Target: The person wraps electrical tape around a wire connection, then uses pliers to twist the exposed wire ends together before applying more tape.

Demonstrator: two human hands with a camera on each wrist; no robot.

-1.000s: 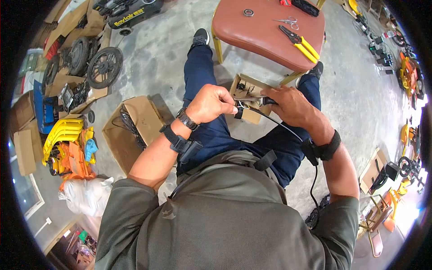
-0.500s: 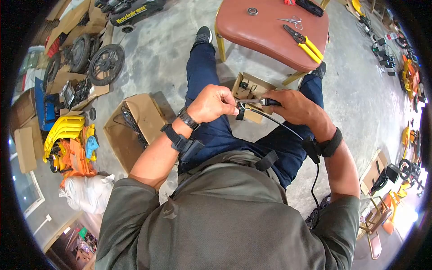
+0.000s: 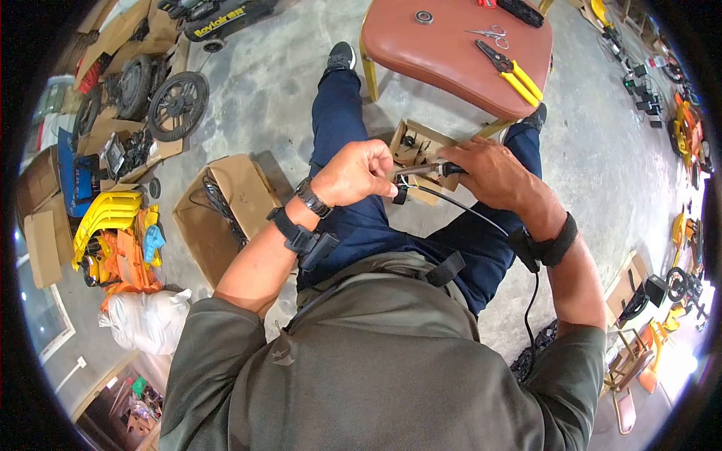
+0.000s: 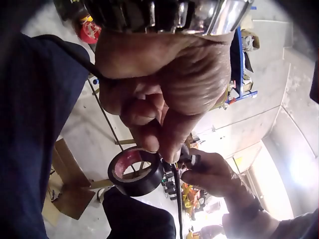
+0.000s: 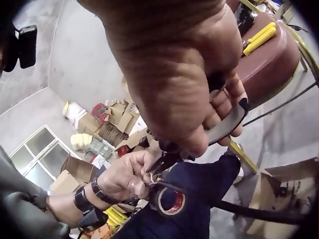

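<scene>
Between the thumb and fingertips of my left hand [image 3: 353,174] is the stripped end of a black cable [image 3: 466,204], with thin wires showing. A roll of black electrical tape [image 4: 144,186] hangs just below those fingertips; its reddish core shows in both wrist views. My right hand [image 3: 487,173] grips a pair of pliers [image 5: 167,160] with dark handles, fingers curled round a curved handle. The tips of the pliers are right at the wires beside my left fingertips. From there the cable runs toward my right wrist.
Ahead, a brown padded chair [image 3: 429,56] bears yellow-handled wire strippers [image 3: 513,77], small scissors [image 3: 492,34] and a ring-shaped bearing [image 3: 424,17]. An open carton [image 3: 426,135] with small parts stands between my feet. Another cardboard box [image 3: 252,197] holds a coiled cable at left.
The chair and floor have shifted slightly in the head view. My left hand keeps its pinch on the cable end; the pliers have turned a little in my right hand.
</scene>
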